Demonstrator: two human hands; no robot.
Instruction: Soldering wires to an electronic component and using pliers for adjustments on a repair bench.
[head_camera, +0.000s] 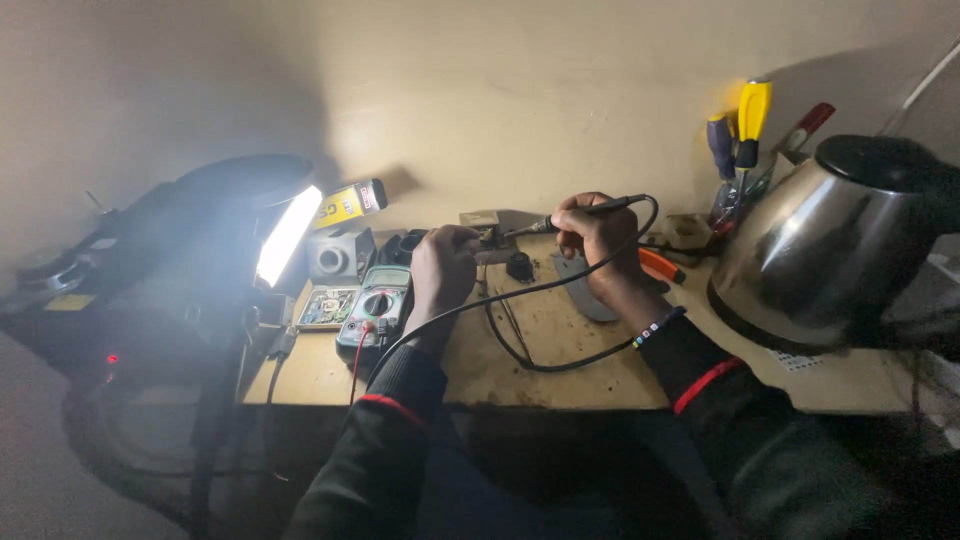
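My right hand (598, 240) grips a black soldering iron (575, 215) like a pen, its tip pointing left at a small part (487, 238) at the back of the wooden bench (540, 360). My left hand (442, 268) pinches that small part and holds it against the bench. The iron's black cord (520, 300) loops over the bench between my two arms. A small black round component (519, 266) sits just below the tip.
A bright desk lamp (285, 235) shines at the left, beside a multimeter (375, 305) and a small circuit board (327, 307). A steel kettle (820, 245) stands at the right, with screwdrivers (740, 130) in a holder behind it. Orange-handled pliers (660, 265) lie near my right wrist.
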